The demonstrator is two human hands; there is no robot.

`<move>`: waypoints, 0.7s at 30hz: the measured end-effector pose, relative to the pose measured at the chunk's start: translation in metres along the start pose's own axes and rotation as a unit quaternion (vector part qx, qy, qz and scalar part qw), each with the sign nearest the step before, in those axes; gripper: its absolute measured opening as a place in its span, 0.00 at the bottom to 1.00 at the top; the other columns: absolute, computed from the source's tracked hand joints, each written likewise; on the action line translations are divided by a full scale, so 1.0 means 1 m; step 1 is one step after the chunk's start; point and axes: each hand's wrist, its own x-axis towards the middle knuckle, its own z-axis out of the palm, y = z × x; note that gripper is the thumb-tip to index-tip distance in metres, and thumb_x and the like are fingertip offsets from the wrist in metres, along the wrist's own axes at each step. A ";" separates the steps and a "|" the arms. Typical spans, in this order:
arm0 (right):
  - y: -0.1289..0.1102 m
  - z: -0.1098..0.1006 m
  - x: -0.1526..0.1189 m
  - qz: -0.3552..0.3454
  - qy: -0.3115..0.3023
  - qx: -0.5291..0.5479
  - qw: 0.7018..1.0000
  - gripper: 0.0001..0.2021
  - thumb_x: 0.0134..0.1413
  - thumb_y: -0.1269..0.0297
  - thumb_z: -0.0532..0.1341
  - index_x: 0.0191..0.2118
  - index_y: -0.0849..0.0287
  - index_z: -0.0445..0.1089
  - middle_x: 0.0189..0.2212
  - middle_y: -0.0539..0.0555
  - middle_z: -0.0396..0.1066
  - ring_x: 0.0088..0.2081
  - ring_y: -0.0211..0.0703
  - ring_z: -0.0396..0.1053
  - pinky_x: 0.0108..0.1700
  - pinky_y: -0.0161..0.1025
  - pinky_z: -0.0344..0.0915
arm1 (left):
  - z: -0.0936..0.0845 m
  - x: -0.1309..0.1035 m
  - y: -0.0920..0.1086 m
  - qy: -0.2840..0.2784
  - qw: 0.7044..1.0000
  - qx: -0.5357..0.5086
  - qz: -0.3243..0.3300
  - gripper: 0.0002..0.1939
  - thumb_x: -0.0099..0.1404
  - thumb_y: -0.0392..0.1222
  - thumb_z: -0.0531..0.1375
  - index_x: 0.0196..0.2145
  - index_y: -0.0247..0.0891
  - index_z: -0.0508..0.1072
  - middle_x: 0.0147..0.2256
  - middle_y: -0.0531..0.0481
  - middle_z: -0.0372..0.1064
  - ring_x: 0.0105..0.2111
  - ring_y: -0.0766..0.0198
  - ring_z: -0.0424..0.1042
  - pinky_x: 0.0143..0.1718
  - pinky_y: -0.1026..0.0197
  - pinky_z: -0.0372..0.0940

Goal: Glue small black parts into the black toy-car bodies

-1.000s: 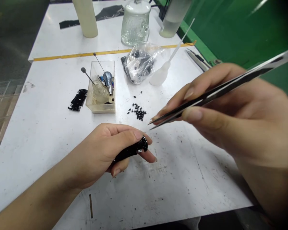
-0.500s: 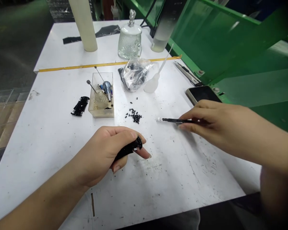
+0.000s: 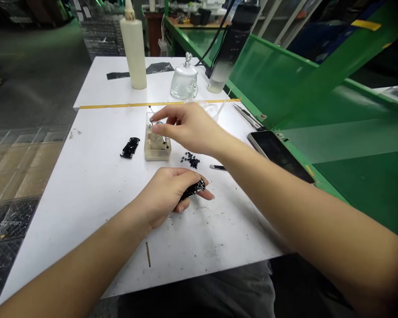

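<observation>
My left hand is closed around a small black glossy part, with its shiny, notched end showing beyond my thumb. My right hand is over a small clear plastic box, thumb and index fingertip a little apart beside thin ball-ended rods. A small glass bottle stands in the box, partly covered by that hand. Tiny black pieces lie in a pile between my hands. The tweezers rest on the table, half hidden under my right forearm.
Another black part lies left of the box. Farther back are a tall squeeze bottle, a lidded glass jar and yellow tape. A phone lies by the green frame at right.
My right hand has let go of the tweezers and moved left to the box. My left hand still holds the black part. The view has shifted.
</observation>
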 end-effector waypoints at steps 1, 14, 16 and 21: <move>0.000 0.010 0.006 -0.015 0.004 -0.006 1.000 0.06 0.59 0.62 0.69 0.38 0.59 0.80 0.28 0.50 0.75 0.29 0.37 0.66 0.34 0.40 0.61 | -0.001 0.000 0.000 -0.001 1.000 -0.004 0.001 0.07 0.65 0.36 0.61 0.32 0.31 0.77 0.32 0.40 0.82 0.13 0.78 0.53 0.16 0.67 0.47; -0.019 -0.033 -0.020 -0.124 0.293 0.184 0.930 0.06 0.66 0.64 0.63 0.37 0.59 0.74 0.35 0.50 0.71 0.25 0.31 0.60 0.20 0.34 0.52 | -0.016 0.003 0.003 -0.039 0.996 -0.075 -0.020 0.08 0.68 0.40 0.61 0.35 0.32 0.77 0.37 0.39 0.82 0.13 0.79 0.55 0.15 0.68 0.44; -0.021 -0.039 -0.044 -0.136 0.327 0.229 0.907 0.06 0.67 0.67 0.61 0.35 0.57 0.70 0.35 0.52 0.72 0.25 0.33 0.62 0.18 0.36 0.52 | -0.016 0.003 0.003 -0.042 0.995 -0.085 -0.026 0.09 0.69 0.41 0.60 0.36 0.32 0.77 0.37 0.40 0.82 0.12 0.79 0.55 0.15 0.68 0.45; -0.001 -0.012 -0.097 -0.074 0.317 0.240 0.914 0.09 0.65 0.63 0.66 0.32 0.56 0.69 0.30 0.50 0.71 0.23 0.34 0.67 0.15 0.34 0.56 | -0.016 0.005 0.004 -0.035 0.993 -0.101 -0.043 0.10 0.70 0.41 0.60 0.37 0.31 0.76 0.35 0.41 0.81 0.12 0.79 0.54 0.15 0.69 0.44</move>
